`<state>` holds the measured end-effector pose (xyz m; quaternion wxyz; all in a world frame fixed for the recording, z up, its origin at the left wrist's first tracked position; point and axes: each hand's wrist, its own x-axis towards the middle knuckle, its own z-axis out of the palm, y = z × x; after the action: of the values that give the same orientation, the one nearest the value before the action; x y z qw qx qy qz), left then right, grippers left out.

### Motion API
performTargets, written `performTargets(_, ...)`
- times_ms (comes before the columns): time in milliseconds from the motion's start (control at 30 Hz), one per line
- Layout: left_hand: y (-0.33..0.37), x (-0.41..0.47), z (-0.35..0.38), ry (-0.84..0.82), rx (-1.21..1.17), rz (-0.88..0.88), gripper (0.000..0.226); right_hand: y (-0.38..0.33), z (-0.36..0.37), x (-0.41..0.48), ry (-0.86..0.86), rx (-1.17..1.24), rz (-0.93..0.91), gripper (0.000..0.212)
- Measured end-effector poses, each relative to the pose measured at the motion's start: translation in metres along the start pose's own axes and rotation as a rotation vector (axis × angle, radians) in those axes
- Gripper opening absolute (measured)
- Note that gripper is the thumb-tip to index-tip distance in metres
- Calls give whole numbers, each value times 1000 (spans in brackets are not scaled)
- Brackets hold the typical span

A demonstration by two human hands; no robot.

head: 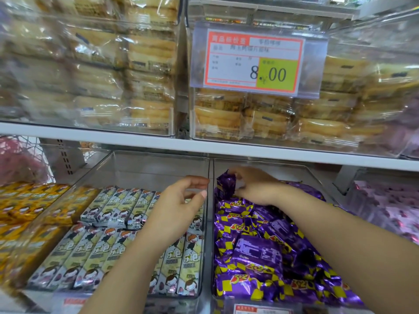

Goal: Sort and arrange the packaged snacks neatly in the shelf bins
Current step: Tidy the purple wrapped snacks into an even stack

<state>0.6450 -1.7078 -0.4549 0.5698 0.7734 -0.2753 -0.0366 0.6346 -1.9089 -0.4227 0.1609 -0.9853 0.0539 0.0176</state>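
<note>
Head view. Two clear, rigid plastic bins sit side by side on the lower shelf under a white shelf board.

The middle bin holds slim, rectangular cream-and-silver stick packets printed with a cartoon figure. They lie flat and parallel in two rows, and a forearm hides part of each row, so the count cannot be told. The left hand hovers over the rear row, fingers loosely curved and parted from the thumb, holding nothing.

The right bin holds a loose heap of crinkled purple packets with yellow checks, too jumbled to count. The right hand pinches one purple foil packet between thumb and fingertips, upright at the rear of this bin.

Glossy golden packets lie to the left and pale pink packets to the right.

On the shelf above, two clear upper bins hold stacked round pastries in transparent wrap. One red-bordered price tag reads 8.00.
</note>
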Motion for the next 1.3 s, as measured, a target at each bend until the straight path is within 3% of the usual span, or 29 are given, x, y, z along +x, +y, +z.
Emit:
performTargets(100, 0, 0, -2, 7, -2, -1, 19, -5, 7, 10, -27, -35, 7, 73)
performTargets(233, 1, 0, -7, 21, 11, 8, 18, -4, 12, 14, -73, -104, 36, 42)
performTargets(533, 0, 3, -5, 3, 39, 31, 18, -5, -6, -12, 153, 96, 69, 17)
performTargets(700, -1, 3, 4, -1, 68, 55, 19, -5, -12, -54, 271, 349, -20, 31)
performTargets(833, 9, -6, 7, -34, 54, 115, 32, -5, -2, -90, 248, 627, -152, 35)
performTargets(933, 16, -12, 11, -141, 19, 143, 42, -10, 4, -111, 308, 565, -287, 48)
performTargets(1033, 17, -15, 14, -157, -104, 151, 33, -13, 5, -125, 338, 432, -354, 48)
performTargets(1200, 17, -19, 12, -129, -94, 185, 32, -4, 8, -131, 293, 522, -284, 64)
performTargets(1300, 22, -22, 14, -109, -37, 215, 34, -9, 3, -128, 367, 426, -217, 58)
